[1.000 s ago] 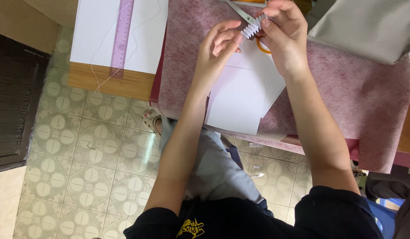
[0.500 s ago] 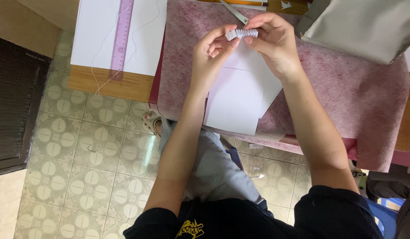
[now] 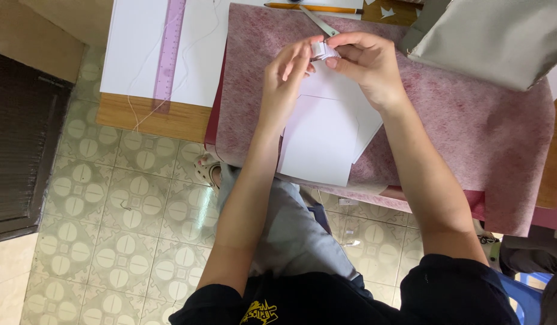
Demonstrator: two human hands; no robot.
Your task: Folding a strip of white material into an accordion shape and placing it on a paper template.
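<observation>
Both my hands meet over a pink felt mat (image 3: 471, 120). My right hand (image 3: 365, 66) pinches a small folded white paper piece (image 3: 324, 50) between thumb and fingers. My left hand (image 3: 285, 75) touches the same piece from the left with its fingertips. Under the hands lie white paper sheets (image 3: 323, 135) that hang a little past the table's near edge. Scissors (image 3: 317, 20) lie just beyond the paper piece.
A large white board (image 3: 137, 48) with a purple ruler (image 3: 170, 45) and a thin white string sits at the left on a wooden table (image 3: 152, 120). A yellow pencil (image 3: 314, 8) lies at the far edge. Grey fabric (image 3: 495, 42) covers the upper right. Below is patterned tile floor (image 3: 110, 229).
The hands have come slightly toward me and lower in view, off the scissors. The folded paper piece has been turned and stays pinched between both hands.
</observation>
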